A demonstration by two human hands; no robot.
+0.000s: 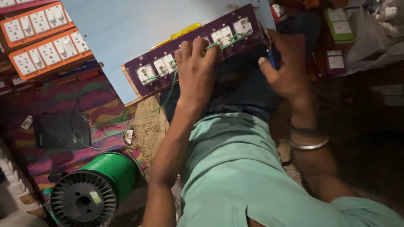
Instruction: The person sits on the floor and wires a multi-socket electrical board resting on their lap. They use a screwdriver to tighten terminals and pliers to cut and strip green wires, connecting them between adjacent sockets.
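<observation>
A purple switchboard panel (189, 52) lies back side up across my lap, with white switch and socket backs and green wire (170, 90) running between them. My left hand (195, 69) rests on top of the panel's middle, fingers curled over its far edge and gripping it. My right hand (286, 63) holds the panel's right end, with a blue-handled tool (271, 59) partly hidden under the fingers. A yellow screwdriver (179, 34) lies just beyond the panel on a pale blue board (126, 29).
Two orange panels (42, 38) with white switches and sockets lie at upper left. A spool of green wire (94, 187) stands at lower left, beside a black box (61, 131) on a striped cloth. More switch plates (338, 29) sit at upper right.
</observation>
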